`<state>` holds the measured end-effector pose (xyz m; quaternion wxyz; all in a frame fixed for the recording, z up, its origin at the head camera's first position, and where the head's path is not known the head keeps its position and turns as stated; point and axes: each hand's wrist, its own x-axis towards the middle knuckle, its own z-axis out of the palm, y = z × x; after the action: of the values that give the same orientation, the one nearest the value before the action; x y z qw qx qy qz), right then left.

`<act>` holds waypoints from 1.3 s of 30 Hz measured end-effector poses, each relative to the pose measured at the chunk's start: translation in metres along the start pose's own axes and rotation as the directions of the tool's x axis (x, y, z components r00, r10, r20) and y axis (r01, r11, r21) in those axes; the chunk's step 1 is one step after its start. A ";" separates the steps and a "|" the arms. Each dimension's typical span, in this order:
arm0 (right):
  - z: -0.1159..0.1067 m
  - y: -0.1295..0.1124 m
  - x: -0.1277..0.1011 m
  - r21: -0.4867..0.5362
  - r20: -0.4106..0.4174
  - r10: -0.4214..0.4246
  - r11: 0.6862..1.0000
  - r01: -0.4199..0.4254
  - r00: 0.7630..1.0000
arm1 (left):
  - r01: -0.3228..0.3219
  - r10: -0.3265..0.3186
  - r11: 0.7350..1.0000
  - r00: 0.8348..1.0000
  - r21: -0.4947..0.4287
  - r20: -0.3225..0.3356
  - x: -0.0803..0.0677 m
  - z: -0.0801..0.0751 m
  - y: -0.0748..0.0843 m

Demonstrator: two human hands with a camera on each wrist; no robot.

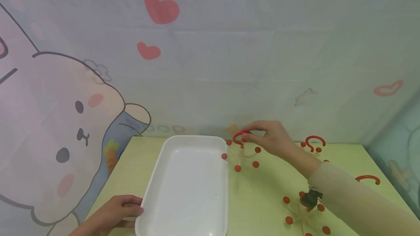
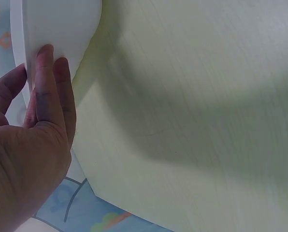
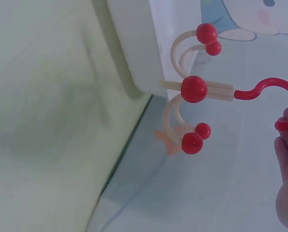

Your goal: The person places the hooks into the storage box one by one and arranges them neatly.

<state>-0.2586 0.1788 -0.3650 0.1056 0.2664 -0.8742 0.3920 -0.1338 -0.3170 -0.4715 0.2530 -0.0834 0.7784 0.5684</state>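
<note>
In the head view, my right hand (image 1: 270,137) pinches the red hook of a multi-arm hanger (image 1: 241,156) between thumb and fingers. Its cream arms curve up to red ball tips, and it hangs just off the tray's far right corner. The right wrist view shows the same hanger (image 3: 220,91) with its hook at the right hand's fingers (image 3: 286,157). A white rectangular tray (image 1: 191,185) lies on the table. Against its near left side rests my left hand (image 1: 118,212). Fairly straight fingers (image 2: 47,92) touch the tray's outer wall in the left wrist view.
More such hangers are on the right of the pale green table (image 1: 256,207): one hanger (image 1: 303,216) near the front, another hook (image 1: 315,139) at the back, a third hook (image 1: 368,178) partly behind the sleeve. A printed cloth (image 1: 223,65) hangs behind the table.
</note>
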 end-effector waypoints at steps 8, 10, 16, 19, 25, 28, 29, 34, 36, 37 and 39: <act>0.023 -0.014 0.017 0.031 0.020 -0.038 0.999 0.037 0.999 | -0.023 0.022 1.000 1.000 0.011 0.013 0.001 -0.002 0.001; 0.031 -0.017 0.021 0.037 0.023 -0.032 0.999 0.031 0.999 | -0.024 0.024 1.000 1.000 0.010 0.019 0.001 -0.003 0.001; 0.052 -0.031 0.032 0.036 0.064 0.002 0.999 -0.005 0.998 | -0.033 0.032 0.999 0.999 0.016 0.027 0.000 -0.004 0.001; 0.064 -0.035 0.039 0.030 0.073 -0.002 1.000 0.000 0.997 | -0.034 0.033 0.999 0.999 0.020 0.026 0.000 -0.004 0.002; 0.089 -0.044 0.053 0.057 0.061 0.014 0.998 -0.017 0.998 | -0.026 0.026 0.999 1.000 0.031 0.010 0.000 -0.004 0.002; 0.101 -0.050 0.058 0.052 0.060 0.036 0.998 -0.039 0.998 | -0.019 0.019 0.999 1.000 0.028 0.005 -0.001 -0.003 0.002; 0.105 -0.052 0.060 0.055 0.059 0.036 0.998 -0.039 0.998 | -0.019 0.019 0.999 1.000 0.025 0.007 -0.001 -0.003 0.002; 0.125 -0.054 0.068 0.110 0.071 -0.008 0.994 0.000 0.997 | -0.009 0.009 1.000 1.000 0.018 0.010 -0.002 -0.004 -0.001; 0.132 -0.055 0.070 0.133 0.064 -0.028 0.991 0.019 0.998 | -0.005 0.005 1.000 1.000 0.025 0.004 -0.003 -0.004 -0.001; 0.136 -0.055 0.071 0.135 0.061 -0.030 0.991 0.022 0.998 | -0.005 0.005 1.000 1.000 0.029 0.002 -0.003 -0.003 -0.002; 0.141 -0.055 0.072 0.151 0.052 -0.030 0.988 0.022 0.998 | 0.003 -0.003 0.999 1.000 0.037 -0.011 -0.002 -0.003 -0.002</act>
<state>-0.2854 0.0164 -0.3967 0.0664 0.2957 -0.8411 0.4480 -0.1322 -0.3205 -0.4713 0.2509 -0.0830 0.7901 0.5531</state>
